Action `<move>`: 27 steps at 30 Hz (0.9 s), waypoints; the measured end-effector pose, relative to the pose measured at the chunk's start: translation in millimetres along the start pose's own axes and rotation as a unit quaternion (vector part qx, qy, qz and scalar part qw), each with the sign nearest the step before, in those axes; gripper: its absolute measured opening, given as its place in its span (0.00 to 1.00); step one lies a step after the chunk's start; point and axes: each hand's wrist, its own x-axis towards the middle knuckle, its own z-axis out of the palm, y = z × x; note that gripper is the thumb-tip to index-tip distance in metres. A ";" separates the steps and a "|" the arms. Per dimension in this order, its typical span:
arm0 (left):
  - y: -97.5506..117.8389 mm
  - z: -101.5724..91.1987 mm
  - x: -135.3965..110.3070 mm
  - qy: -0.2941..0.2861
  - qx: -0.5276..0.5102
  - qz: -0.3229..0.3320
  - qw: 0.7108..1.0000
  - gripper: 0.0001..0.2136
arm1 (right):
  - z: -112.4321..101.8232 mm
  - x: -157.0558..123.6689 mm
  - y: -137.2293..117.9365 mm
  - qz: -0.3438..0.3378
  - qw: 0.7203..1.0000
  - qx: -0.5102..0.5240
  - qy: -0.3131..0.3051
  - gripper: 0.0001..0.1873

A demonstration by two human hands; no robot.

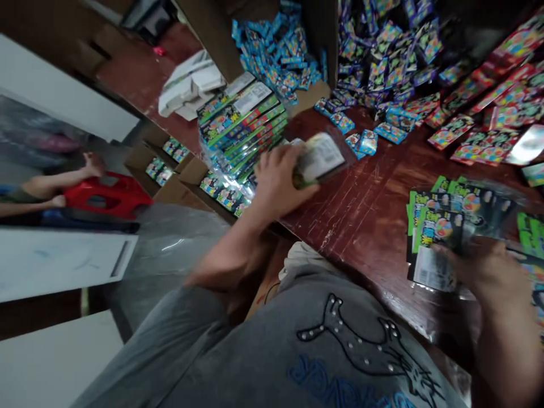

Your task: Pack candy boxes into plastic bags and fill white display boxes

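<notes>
My left hand (278, 184) holds a clear plastic packet (323, 156) with a white barcode label between thumb and fingers. It is just right of a stack of green and black candy packets (242, 122), partly wrapped in clear plastic. On the right, my right hand (493, 269) is over a spread of flat black and green packets (440, 226) in clear sleeves. Its thumb touches a packet bearing a white label. Motion blurs that hand, and its other fingers do not show clearly.
Blue sachets (280, 51), purple sachets (382, 62) and red packets (484, 130) lie in heaps at the back of the dark red table (352, 209). Cardboard boxes (187, 184) of packets stand below its left edge. Another person's hand (91, 164) is by a red plastic stool (108, 195).
</notes>
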 end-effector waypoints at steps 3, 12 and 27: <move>-38.0 -9.0 19.1 0.025 0.009 -0.042 0.999 0.39 | -11.5 6.7 1.1 0.053 0.997 0.042 -0.024 0.32; 109.0 69.9 -10.6 -0.179 -0.459 0.103 0.864 0.26 | -30.5 -44.0 -109.4 -0.024 0.902 0.430 0.017 0.19; 140.3 97.7 -6.4 -0.415 -0.356 0.118 0.829 0.15 | -80.4 -3.4 -110.8 -0.342 0.927 0.107 -0.105 0.13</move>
